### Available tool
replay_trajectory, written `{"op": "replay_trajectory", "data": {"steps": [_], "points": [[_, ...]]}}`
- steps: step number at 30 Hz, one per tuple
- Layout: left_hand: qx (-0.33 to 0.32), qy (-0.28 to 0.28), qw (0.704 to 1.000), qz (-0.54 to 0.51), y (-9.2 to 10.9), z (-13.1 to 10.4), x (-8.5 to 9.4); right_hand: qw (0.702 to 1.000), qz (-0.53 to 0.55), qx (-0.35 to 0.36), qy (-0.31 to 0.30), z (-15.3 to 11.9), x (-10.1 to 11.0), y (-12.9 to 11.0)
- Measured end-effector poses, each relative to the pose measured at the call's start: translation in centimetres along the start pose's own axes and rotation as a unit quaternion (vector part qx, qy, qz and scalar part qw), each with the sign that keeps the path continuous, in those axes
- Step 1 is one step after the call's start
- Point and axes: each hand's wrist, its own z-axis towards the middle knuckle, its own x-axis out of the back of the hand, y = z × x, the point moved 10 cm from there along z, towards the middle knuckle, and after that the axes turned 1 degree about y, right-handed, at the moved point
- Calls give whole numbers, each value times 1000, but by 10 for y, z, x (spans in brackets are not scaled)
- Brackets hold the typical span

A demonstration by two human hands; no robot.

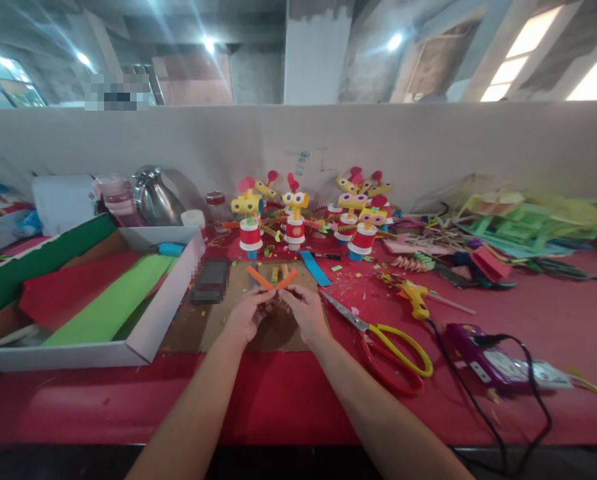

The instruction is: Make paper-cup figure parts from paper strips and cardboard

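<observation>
My left hand [252, 313] and my right hand [303, 308] meet above a brown cardboard sheet [188, 333]. Between my pinched fingertips are orange paper strips [287, 279], whose free ends spread apart in a V pointing away from me. The fingers hide where the strips meet, so I cannot tell whether they are joined. Just beyond lie small folded paper pieces [275, 274] and a blue paper strip [316, 268]. Paper-cup figures with yellow heads, such as a red-and-white one [294, 230], stand behind them.
Large scissors [378, 340] with red and yellow handles lie right of my hands. Beyond are a yellow glue gun [416, 299] and a purple corded box [493, 360]. On the left stands a white box [165, 287] of coloured paper, with a steel jug [157, 197] behind it.
</observation>
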Motion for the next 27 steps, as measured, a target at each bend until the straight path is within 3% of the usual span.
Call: {"op": "replay_trajectory", "data": {"steps": [11, 15, 20, 27], "points": [[29, 15, 999, -35, 2, -1, 4, 1000, 20, 10, -5, -2, -2, -1], [25, 8, 998, -50, 4, -1, 3, 999, 8, 33, -40, -7, -10, -9], [8, -6, 998, -54, 2, -1, -2, 988, -113, 90, -59, -12, -17, -19], [-34, -9, 999, -21, 4, -2, -6, 992, -101, 66, -43, -6, -11, -10]]}}
